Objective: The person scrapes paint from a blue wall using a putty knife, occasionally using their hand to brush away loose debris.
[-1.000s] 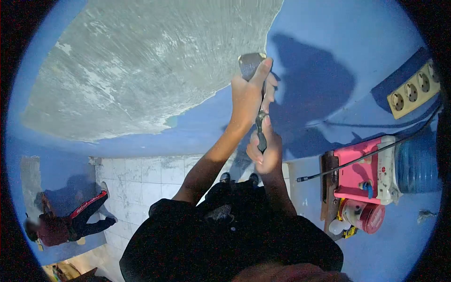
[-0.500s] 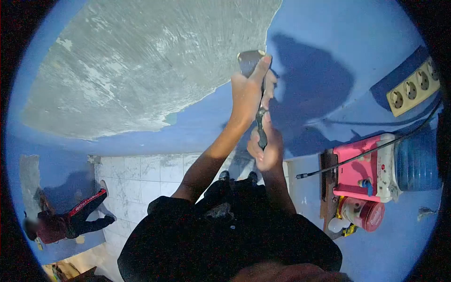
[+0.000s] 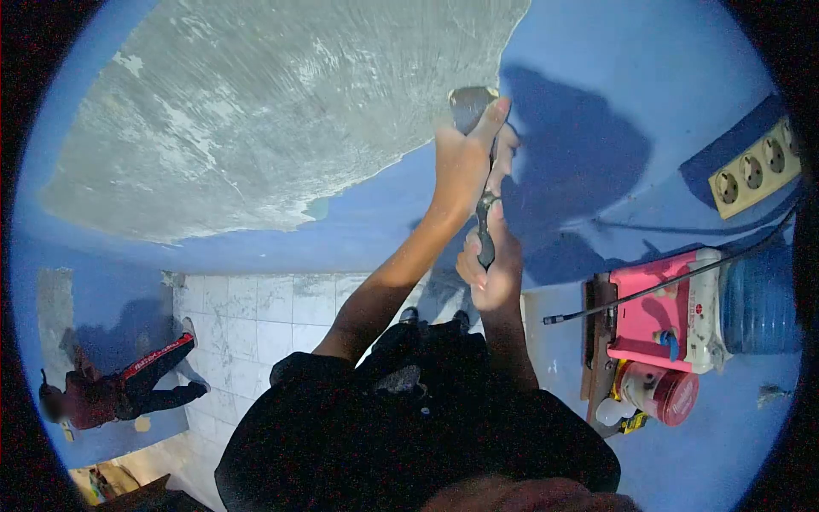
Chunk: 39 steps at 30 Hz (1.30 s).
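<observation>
Both my hands are on one scraper [image 3: 472, 107], its dark wide blade against the wall near the ragged edge between grey bare plaster [image 3: 256, 111] and blue paint [image 3: 367, 196]. Higher up, my left hand [image 3: 465, 162] wraps round the tool just behind the blade, thumb along it. My right hand [image 3: 495, 269] is closed round the black handle [image 3: 485, 235] below. Part of the left fingers is hidden behind the tool.
On the right are a socket strip [image 3: 751, 175], a cable [image 3: 631, 299], a pink-and-white dispenser [image 3: 653, 311] with a blue bottle [image 3: 759, 303], and a red-lidded jar [image 3: 674, 398]. Another person [image 3: 119, 392] stands at far left on white tiles [image 3: 273, 311].
The view has shifted slightly. Both my hands and the scraper appear a little further right, still gripped the same way.
</observation>
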### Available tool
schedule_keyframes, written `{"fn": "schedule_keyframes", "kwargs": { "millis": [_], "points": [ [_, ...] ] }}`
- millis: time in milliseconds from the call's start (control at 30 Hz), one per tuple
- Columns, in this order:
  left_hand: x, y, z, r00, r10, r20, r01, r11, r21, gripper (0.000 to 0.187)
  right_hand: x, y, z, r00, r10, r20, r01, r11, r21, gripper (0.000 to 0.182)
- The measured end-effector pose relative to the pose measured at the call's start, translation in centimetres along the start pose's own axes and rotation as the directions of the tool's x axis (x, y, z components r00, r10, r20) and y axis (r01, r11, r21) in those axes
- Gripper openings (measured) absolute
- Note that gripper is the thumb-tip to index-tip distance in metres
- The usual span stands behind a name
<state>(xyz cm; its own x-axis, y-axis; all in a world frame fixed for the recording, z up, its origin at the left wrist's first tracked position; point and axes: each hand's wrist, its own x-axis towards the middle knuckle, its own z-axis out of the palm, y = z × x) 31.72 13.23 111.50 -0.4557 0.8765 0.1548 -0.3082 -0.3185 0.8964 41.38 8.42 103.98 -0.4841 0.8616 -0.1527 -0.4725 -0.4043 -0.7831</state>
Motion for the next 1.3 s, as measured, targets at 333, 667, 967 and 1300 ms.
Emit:
{"fn": "schedule_keyframes", "kwargs": {
  "millis": [333,667,967,1300],
  "points": [
    [0.1,1.8,0.5,0.999,-0.029,0.022,0.029,1.0,-0.009,0.036,0.1,-1.5,1.3,0.999,-0.005,-0.033,0.002,0.994,-0.112,0.052],
    [-0.2,0.9,0.2,0.999,-0.043,-0.002,0.043,0.999,-0.027,0.033,-0.2,-0.8,1.0,0.995,-0.081,0.061,0.086,0.993,-0.085,0.048],
    [0.0,1.6,0.4,0.999,-0.026,-0.03,0.025,0.999,-0.041,0.035,-0.6,-0.2,0.3,0.999,0.039,0.023,-0.038,0.998,-0.046,0.051],
    [-0.1,0.9,0.2,0.999,-0.034,0.0,0.034,0.998,-0.053,0.037,-0.3,0.1,-0.3,0.99,0.142,0.017,-0.143,0.989,0.045,0.054]
  ]
}}
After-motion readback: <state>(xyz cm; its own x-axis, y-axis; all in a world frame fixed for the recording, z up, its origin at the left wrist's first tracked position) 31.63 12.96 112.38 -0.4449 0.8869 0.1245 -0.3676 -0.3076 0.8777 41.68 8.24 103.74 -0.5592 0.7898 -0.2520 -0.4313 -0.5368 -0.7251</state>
